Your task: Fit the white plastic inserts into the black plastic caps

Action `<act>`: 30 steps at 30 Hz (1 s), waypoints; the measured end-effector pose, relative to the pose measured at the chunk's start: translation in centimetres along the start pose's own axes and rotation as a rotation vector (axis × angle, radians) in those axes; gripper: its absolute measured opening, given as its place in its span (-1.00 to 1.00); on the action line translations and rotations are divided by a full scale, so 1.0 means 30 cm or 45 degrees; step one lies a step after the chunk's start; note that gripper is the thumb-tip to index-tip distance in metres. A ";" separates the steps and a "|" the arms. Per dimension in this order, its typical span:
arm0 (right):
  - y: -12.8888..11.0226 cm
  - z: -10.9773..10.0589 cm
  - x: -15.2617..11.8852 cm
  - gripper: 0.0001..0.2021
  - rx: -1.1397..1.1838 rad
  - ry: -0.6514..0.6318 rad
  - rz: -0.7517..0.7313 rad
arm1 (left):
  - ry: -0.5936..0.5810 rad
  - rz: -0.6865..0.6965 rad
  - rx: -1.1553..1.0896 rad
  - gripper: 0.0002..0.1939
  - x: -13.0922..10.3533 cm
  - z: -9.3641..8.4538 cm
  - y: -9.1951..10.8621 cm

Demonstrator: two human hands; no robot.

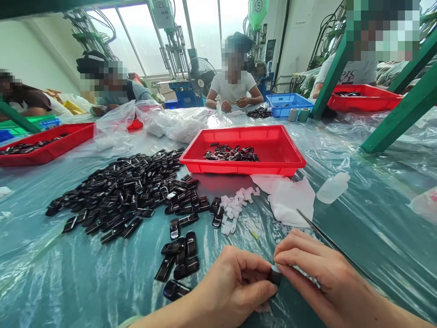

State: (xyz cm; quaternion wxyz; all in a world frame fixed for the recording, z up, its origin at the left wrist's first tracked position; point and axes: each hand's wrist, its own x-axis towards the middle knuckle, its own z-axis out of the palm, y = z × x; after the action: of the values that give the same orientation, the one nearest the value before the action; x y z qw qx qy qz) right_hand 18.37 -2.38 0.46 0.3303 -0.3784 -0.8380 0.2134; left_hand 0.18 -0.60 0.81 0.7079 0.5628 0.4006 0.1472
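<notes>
My left hand point(239, 282) is closed on a small black plastic part point(275, 277), held between thumb and fingers above the table. The fingertips of my right hand point(317, 269) are pinched together at the upper end of that part, where a small white piece point(276, 268) shows; most of it is hidden. Left of my hands lie several loose glossy black parts point(186, 269). Beyond them spreads a large heap of the same black parts point(123, 187). Small white plastic pieces point(234, 207) lie in a pile ahead of my hands.
A red tray point(290, 155) with black parts stands ahead. A white sheet point(293, 200), a clear bottle point(333, 187) and a long pointed metal tool point(327, 239) lie at right. Green posts point(403, 114) rise from the plastic-covered table. Co-workers sit across it.
</notes>
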 end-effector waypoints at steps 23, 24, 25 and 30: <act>-0.022 0.026 -0.037 -0.69 -0.479 -0.007 -0.108 | 0.121 0.066 0.248 -0.79 -0.005 0.020 -0.004; -0.023 0.029 -0.038 -0.68 -0.525 -0.006 -0.116 | 0.131 0.062 0.261 -0.80 -0.005 0.021 -0.004; -0.023 0.033 -0.039 -0.68 -0.568 0.003 -0.137 | 0.138 0.058 0.274 -0.80 -0.005 0.022 -0.004; -0.022 0.045 -0.036 -0.70 -0.599 0.060 -0.161 | 0.139 0.039 0.251 -0.81 -0.010 0.026 -0.012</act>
State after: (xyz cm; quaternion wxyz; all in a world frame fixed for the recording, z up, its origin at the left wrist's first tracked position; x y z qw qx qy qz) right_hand 17.62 -3.76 -0.49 0.2655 -0.3964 -0.8787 -0.0175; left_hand 0.46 -1.43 0.64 0.6240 0.6268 0.4425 0.1484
